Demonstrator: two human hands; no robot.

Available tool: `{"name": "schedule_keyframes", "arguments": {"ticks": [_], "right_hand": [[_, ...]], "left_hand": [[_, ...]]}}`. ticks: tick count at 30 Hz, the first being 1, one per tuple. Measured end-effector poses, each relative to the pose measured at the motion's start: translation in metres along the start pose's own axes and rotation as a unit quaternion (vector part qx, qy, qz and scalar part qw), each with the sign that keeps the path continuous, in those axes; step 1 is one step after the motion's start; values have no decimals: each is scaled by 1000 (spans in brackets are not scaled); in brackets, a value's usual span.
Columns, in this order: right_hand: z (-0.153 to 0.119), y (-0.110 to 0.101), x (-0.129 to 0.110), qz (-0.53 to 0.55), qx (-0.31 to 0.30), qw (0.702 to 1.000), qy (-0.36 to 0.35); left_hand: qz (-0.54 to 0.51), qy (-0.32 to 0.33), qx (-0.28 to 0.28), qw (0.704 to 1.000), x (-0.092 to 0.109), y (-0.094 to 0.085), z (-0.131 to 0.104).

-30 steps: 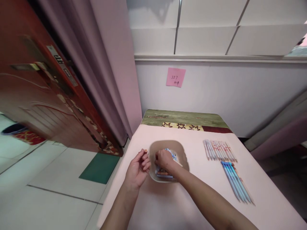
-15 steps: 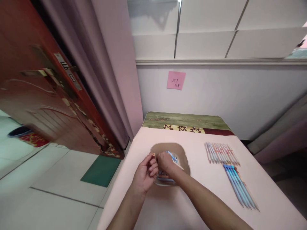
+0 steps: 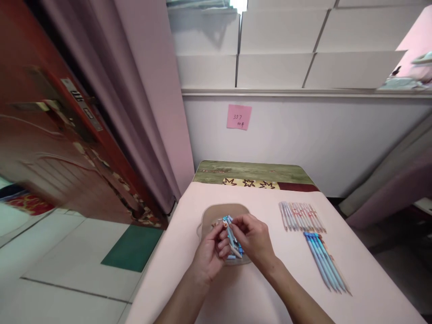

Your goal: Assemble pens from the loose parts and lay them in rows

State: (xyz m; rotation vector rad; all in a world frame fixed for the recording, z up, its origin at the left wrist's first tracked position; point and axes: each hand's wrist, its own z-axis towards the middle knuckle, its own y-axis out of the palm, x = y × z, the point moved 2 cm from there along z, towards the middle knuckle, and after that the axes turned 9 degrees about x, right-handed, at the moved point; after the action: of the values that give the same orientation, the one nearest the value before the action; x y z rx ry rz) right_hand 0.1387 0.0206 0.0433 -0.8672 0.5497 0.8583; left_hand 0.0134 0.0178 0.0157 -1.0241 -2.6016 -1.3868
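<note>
My left hand point(image 3: 212, 252) is closed around a pen with an orange-brown end point(image 3: 225, 223) poking up past the thumb; most of its barrel is hidden by the fingers. Close beside it, my right hand point(image 3: 254, 236) pinches near the top of a light blue pen point(image 3: 230, 231). Both hands are over a beige plastic container point(image 3: 212, 212), where several blue and white pens point(image 3: 236, 252) lie loose in a jumble.
On the pink tabletop point(image 3: 263, 288) to the right lies a row of clear pens with red and grey markings point(image 3: 302, 217). Several blue pens point(image 3: 326, 263) lie side by side below it. A pink note point(image 3: 239, 117) is stuck to the wall behind. A red-brown door point(image 3: 101, 148) stands at the left.
My right hand has come up out of the container and over to its right side, now with a light blue pen at its fingertips. The left hand keeps its pen. The view has shifted slightly.
</note>
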Motion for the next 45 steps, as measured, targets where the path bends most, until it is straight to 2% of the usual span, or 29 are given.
{"name": "schedule_keyframes", "arguments": {"ticks": [4, 7, 10, 12, 14, 17, 20, 22, 27, 30, 32, 34, 37, 38, 40, 42, 45], "right_hand": [[-8, -5, 3, -21, -8, 999, -38], [-15, -10, 2, -11, -15, 999, -40], [-19, -14, 1, 17, -38, 999, 20], [-19, -15, 3, 77, -76, 987, 115], [-20, -15, 8, 177, -115, 950, 228], [-23, -13, 19, 326, -145, 866, 350], [-32, -14, 30, 390, -155, 810, 410], [-40, -15, 34, 400, -160, 800, 417], [-52, -19, 31, 372, -136, 839, 374], [-53, -17, 21, 388, -153, 818, 396], [-53, -16, 14, 410, -144, 809, 395], [-53, -18, 9, 396, -86, 846, 346], [-59, -24, 1, 282, 40, 932, 226], [-62, -26, -2, 237, 75, 951, 186], [-68, -28, -9, 180, 123, 968, 122], [-73, -27, -16, 177, 120, 972, 93], [-76, -19, -20, 218, 39, 968, 119]], "left_hand": [[16, 29, 12, 999, -11, 0, -2], [28, 34, 17, 999, -20, -1, -5], [30, 28, 25, 999, -27, 0, -8], [30, 18, 23, 999, -31, 0, -9], [28, 1, 14, 1000, -36, -1, -8], [27, -25, 9, 999, -44, -3, -5], [29, -38, 10, 999, -53, -8, -4], [30, -40, 3, 999, -59, -10, -6], [28, -20, -1, 999, -64, -12, -18], [18, -18, -12, 1000, -61, -10, -25], [-5, -18, -25, 999, -57, -8, -31], [-33, -22, -35, 999, -54, -6, -35], [-67, -27, -48, 996, -51, -6, -42], [-76, -27, -52, 995, -51, -7, -44], [-92, -25, -59, 994, -52, -9, -47], [-101, -23, -60, 993, -52, -12, -49], [-105, -12, -53, 993, -52, -17, -50]]}}
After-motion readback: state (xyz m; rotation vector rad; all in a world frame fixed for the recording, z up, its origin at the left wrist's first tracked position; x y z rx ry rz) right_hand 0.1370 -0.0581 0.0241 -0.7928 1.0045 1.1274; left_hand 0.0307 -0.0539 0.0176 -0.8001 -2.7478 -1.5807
